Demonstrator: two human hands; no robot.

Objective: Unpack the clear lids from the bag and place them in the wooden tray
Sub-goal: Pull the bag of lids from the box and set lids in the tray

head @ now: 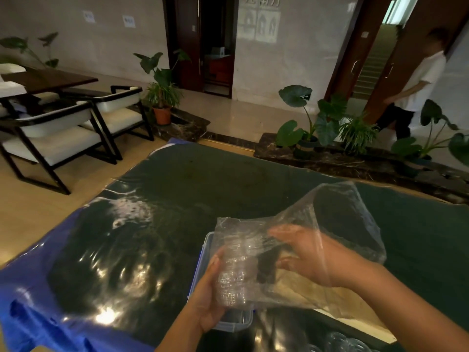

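Above the table I hold a clear plastic bag (337, 219) with its open mouth to the upper right. A stack of clear lids (234, 273) sits in its lower end. My left hand (206, 298) grips that stack from outside, through the plastic. My right hand (312, 257) is inside the bag, seen through the film, with its fingers spread and pointing at the stack. Whether they touch the lids is unclear. The wooden tray (355, 308) lies under the bag, partly hidden by it. A few clear domed lids (338, 339) show at the bottom edge.
A clear box with a blue rim (203, 262) stands under my left hand. The table has a dark green cloth (203, 189) under glossy plastic, over a blue cover (30, 301). Chairs (63, 133) stand at the left, potted plants (309, 125) beyond the table. A person (416, 80) walks at the far right.
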